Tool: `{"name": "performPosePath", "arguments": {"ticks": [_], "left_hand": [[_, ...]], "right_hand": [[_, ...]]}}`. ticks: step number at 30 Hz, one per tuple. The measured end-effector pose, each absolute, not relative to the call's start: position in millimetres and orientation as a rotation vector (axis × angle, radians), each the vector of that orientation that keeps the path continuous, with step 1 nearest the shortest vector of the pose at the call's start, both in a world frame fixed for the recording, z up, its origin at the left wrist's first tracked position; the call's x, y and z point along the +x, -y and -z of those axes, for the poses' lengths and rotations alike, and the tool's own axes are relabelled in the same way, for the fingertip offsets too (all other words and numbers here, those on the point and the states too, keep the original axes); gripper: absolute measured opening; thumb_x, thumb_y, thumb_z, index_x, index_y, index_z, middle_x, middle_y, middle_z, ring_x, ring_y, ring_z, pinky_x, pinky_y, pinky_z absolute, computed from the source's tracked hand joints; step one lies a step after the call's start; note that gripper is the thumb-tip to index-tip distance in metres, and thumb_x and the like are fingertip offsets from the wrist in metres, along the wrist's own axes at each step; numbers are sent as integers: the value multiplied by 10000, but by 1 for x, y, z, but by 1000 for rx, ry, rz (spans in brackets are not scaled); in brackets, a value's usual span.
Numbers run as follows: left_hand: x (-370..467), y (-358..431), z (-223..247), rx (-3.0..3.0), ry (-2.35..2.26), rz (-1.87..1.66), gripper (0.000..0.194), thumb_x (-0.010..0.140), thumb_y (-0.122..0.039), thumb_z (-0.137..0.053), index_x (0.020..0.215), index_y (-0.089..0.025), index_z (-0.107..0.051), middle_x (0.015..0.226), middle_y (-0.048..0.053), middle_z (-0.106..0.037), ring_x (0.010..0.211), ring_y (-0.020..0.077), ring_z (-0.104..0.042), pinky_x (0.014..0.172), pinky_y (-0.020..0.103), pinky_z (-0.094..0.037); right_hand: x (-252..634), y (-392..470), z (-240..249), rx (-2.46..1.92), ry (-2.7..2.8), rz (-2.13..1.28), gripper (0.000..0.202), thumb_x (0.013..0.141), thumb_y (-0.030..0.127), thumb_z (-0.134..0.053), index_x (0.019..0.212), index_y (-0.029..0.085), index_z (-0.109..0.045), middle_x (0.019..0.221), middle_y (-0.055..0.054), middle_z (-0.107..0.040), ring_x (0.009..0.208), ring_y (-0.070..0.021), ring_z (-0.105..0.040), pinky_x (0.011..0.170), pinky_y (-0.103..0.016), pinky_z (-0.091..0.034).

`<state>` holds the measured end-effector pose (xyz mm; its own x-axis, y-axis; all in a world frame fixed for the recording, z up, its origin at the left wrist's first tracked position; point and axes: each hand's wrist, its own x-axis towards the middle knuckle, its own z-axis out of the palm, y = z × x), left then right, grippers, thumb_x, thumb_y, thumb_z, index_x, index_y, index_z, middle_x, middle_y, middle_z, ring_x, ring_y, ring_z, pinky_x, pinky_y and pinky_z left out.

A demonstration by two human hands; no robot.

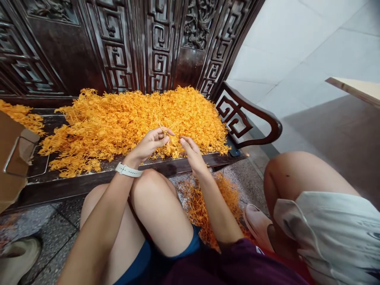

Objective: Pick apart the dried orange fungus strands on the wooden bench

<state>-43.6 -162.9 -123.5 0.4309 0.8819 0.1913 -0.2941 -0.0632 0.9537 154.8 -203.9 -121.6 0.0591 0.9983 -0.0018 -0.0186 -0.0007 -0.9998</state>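
Over the front part of a heap of orange, branching, stringy pieces, my two hands are close together. My left hand, with a pale watch strap on its wrist, is closed, thumb and fingers pinching a thin orange stringy piece. Part of that piece sticks up above the fingers, and more orange strands hang below. Just to the right, my right hand is closed, its thumb and forefinger pressed together at the edge of the strands. What lies between those fingertips is too small to make out.
The heap lies on a dark carved wooden bench with an armrest at right. A cardboard box stands at left beside a bent metal wire frame. More orange strands are below. Another person's knee is at right.
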Motion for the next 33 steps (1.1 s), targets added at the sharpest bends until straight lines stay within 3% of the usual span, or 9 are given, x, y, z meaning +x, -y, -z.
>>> {"name": "performPosePath", "arguments": {"ticks": [4, 8, 15, 24, 26, 30, 33], "left_hand": [[-47, 161, 126, 1373, -585, -1043, 259, 910, -350, -768, 1103, -185, -718, 888, 25, -672, 813, 130, -624, 792, 233, -476], [-47, 158, 128, 1400, -645, -1050, 257, 882, -339, -784, 1071, -174, -729, 866, 34, -674, 784, 137, -609, 732, 232, -463], [-47, 152, 126, 1187, -826, -1371, 176, 767, -220, -791, 913, -157, -716, 749, 9, -633, 687, 116, -578, 671, 228, -463], [-48, 137, 135, 974, -1086, -1726, 135, 749, -65, -690, 815, -171, -640, 716, -4, -637, 636, 97, -593, 610, 197, -426], [-61, 126, 138, 871, -1167, -1853, 166, 763, -34, -653, 804, -182, -591, 712, -13, -629, 620, 93, -589, 584, 186, -408], [-96, 111, 138, 672, -1222, -1863, 171, 776, -30, -626, 803, -187, -562, 691, -27, -610, 561, 77, -528, 533, 183, -381], [-107, 116, 132, 676, -1096, -1799, 150, 788, -88, -679, 866, -191, -603, 743, -13, -644, 558, 75, -522, 518, 185, -391]], "right_hand": [[151, 205, 127, -1157, 1117, -1331, 359, 878, 570, -745, 957, 221, -765, 878, -7, -683, 773, -131, -573, 652, -236, -436], [147, 205, 133, -1078, 1099, -1246, 306, 799, 485, -847, 853, 205, -733, 714, 40, -593, 626, -95, -463, 588, -229, -371], [147, 206, 137, -1052, 1021, -1111, 253, 799, 418, -850, 887, 208, -739, 743, 11, -696, 608, -101, -544, 586, -241, -409], [111, 245, 136, -1064, 1249, -1132, 164, 866, 369, -820, 875, 218, -758, 755, -20, -730, 641, -145, -612, 611, -279, -487], [102, 269, 130, -961, 1471, -1234, 133, 922, 353, -766, 869, 231, -772, 793, -33, -753, 690, -162, -652, 661, -300, -519], [101, 299, 113, -350, 2049, -1681, 189, 1000, 336, -658, 972, 242, -820, 891, -64, -806, 818, -187, -718, 841, -357, -564], [110, 283, 102, -389, 1718, -1806, 183, 948, 392, -738, 965, 230, -822, 898, -57, -809, 783, -172, -717, 799, -323, -577]]}}
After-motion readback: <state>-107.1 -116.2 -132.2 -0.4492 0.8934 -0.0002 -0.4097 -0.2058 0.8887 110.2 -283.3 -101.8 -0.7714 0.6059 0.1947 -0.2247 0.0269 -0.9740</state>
